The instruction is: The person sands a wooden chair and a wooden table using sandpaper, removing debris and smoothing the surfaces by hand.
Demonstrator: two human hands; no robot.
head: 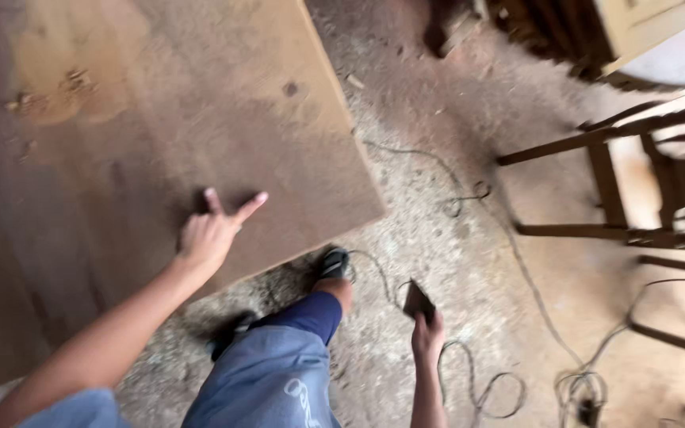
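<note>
Resting open-fingered on the board [160, 143], the left hand [208, 234] lies at ten o'clock; the right hand [427, 337] grips a dark block [418, 301].

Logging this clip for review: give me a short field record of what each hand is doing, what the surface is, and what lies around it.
Setting: workshop with a dusty floor
Left hand: fingers spread, resting on a large wooden board
Right hand: holds a small dark flat piece, kind unclear
Board: brown, worn, lighter patch near the top left
Floor: sawdust and loose cables
Right side: dark wooden frame, like chair parts
Person: blue shorts, dark shoe by the board's edge
Image: motion-blurred
</note>
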